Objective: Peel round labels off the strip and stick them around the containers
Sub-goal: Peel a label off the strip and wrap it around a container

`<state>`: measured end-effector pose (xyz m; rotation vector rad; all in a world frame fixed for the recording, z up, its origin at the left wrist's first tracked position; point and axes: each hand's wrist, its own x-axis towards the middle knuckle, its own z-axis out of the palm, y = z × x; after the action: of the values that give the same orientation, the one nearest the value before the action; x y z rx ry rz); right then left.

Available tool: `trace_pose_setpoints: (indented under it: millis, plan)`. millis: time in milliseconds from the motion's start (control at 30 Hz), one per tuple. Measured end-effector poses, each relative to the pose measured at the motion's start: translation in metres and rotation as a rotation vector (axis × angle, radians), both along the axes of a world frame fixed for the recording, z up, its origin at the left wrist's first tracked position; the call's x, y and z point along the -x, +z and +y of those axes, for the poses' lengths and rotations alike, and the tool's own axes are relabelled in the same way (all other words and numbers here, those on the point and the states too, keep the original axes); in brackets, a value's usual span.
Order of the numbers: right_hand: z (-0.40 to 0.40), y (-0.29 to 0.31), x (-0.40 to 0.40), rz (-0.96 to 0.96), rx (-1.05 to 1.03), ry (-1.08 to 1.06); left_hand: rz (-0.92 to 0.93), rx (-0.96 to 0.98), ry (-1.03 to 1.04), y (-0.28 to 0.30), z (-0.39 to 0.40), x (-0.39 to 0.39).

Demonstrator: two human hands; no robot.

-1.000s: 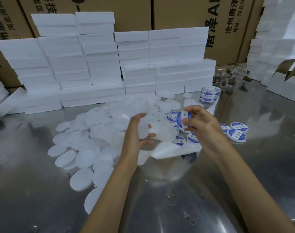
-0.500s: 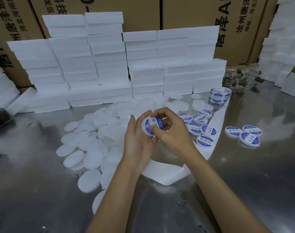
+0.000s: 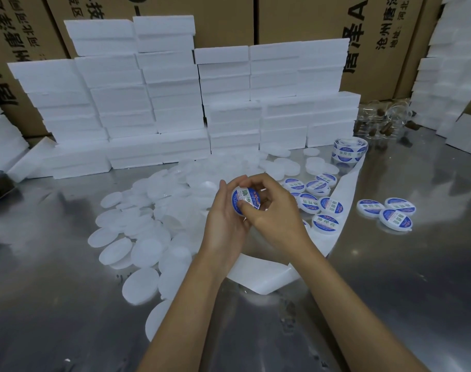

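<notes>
Hands: left hand and right hand meet above the middle of the desk, both arms coming from the bottom edge.
Left grip: the fingers are curled around a small round white container and hold it tilted up, with the top face turned to the camera.
Right grip: the fingers are curled over the far edge of the same container, and the thumb presses on the blue and white round label on its face.
Label: it covers the top of the held container; the print is too small to read.
Strip: a white backing strip runs from a label roll at the back right toward the hands; its loose end curls on the desk under the forearms.
Labelled containers: several lie on and just beside the strip; three more lie together to the right, apart from the strip.
Plain containers: a wide heap of white discs without labels lies left of the hands, many overlapping.
Background: stacked white foam boxes stand at the back of the desk, brown cartons with printing behind them, more white boxes at the right edge.
</notes>
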<state>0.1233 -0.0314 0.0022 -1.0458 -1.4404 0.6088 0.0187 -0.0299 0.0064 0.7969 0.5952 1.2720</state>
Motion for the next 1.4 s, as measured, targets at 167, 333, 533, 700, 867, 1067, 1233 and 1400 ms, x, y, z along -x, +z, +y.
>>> trace_pose_setpoints:
  millis: [167, 333, 533, 700, 867, 1067, 1233, 1400]
  plan:
    - [-0.002, -0.001, 0.000, -0.066, -0.014, -0.062, 0.073, -0.066, 0.015, 0.001, -0.002, -0.003]
    - [-0.006, -0.003, 0.002, -0.120, -0.002, -0.158, 0.147, -0.139, 0.017, -0.001, -0.003, -0.006]
    - [-0.009, -0.003, 0.004, -0.214, 0.016, -0.244, 0.192, -0.167, 0.034, 0.000, -0.007, -0.008]
    - [-0.006, -0.006, -0.001, -0.278, 0.052, -0.289, 0.125, -0.074, 0.085, 0.003, -0.005, -0.003]
    - [-0.005, -0.010, -0.005, -0.276, 0.099, -0.370, -0.034, 0.041, 0.039, 0.001, -0.001, 0.001]
    - [-0.007, -0.015, -0.001, -0.479, 0.075, -0.460, -0.151, 0.032, -0.092, 0.002, -0.004, -0.001]
    - [0.001, -0.016, -0.009, -0.463, 0.035, -0.522, -0.049, -0.026, -0.135, 0.002, -0.007, -0.005]
    - [0.006, -0.013, -0.025, -0.331, 0.103, -0.377, 0.489, -0.294, 0.064, -0.005, -0.003, 0.000]
